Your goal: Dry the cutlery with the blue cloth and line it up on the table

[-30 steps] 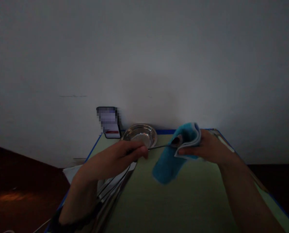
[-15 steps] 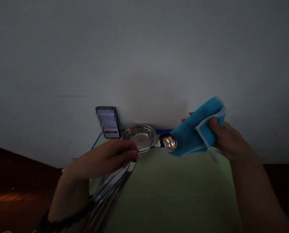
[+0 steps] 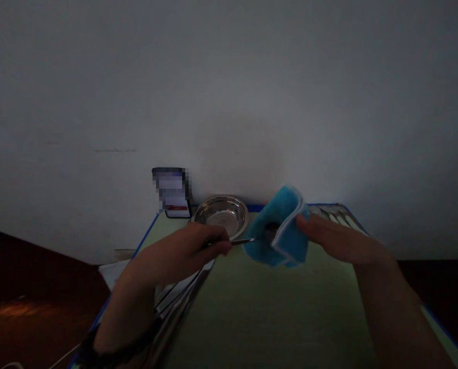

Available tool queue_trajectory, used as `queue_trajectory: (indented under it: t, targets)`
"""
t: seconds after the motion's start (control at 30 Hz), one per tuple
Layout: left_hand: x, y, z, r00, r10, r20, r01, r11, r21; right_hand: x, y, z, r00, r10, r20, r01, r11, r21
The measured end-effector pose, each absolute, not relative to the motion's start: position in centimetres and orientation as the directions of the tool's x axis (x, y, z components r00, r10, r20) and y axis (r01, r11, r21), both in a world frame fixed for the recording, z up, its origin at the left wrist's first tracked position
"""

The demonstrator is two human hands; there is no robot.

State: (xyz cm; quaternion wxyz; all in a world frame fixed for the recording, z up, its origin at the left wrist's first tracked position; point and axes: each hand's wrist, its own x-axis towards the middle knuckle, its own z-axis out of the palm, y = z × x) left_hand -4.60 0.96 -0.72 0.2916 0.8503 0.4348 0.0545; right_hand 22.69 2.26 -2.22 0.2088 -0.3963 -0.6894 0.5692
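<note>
My left hand [image 3: 198, 250] pinches the handle of a metal spoon [image 3: 241, 241] above the table. The spoon points right, and its bowl is mostly covered by a folded blue cloth [image 3: 263, 252] with pale edging. My right hand [image 3: 332, 236] grips that cloth, thumb on the near side, the other fingers mostly hidden behind it. Behind the spoon, near the wall, stands a round metal bowl [image 3: 229, 204].
A phone [image 3: 175, 192] leans upright against the wall [image 3: 252, 92], left of the bowl. Several spoons [image 3: 338, 218] lie at the table's far right corner. More flat, long items sit under my left arm on the green tabletop [image 3: 275, 318].
My right hand has brought the cloth left and down, over the spoon's bowl. My left hand has shifted slightly right with the spoon. Spoons at the far right are now uncovered.
</note>
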Motion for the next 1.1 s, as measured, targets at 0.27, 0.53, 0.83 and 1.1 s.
queue_trajectory:
  t: [0.27, 0.53, 0.83, 1.1]
  targets:
    - [-4.3, 1.0, -0.8, 0.583, 0.795, -0.169, 0.745, -0.44, 0.502, 20.6, 1.7, -2.2, -0.686, 0.725, -0.065, 0.48, 0.383, -0.789]
    - [-3.9, 0.8, -0.6, 0.571, 0.818, -0.066, 0.755, -0.491, 0.435, 19.4, 2.3, -3.0, -0.457, 0.888, 0.048, 0.635, 0.363, -0.682]
    - [-1.3, 0.5, -0.1, 0.484, 0.868, 0.107, 0.755, -0.477, 0.451, 18.5, 2.8, -3.5, 0.014, 0.983, 0.183, 0.349, 0.167, -0.922]
    - [2.3, -0.4, -1.4, 0.351, 0.912, 0.211, 0.759, -0.41, 0.506, 16.1, 2.5, -3.4, 0.201, 0.976, -0.083, -0.494, 0.028, -0.869]
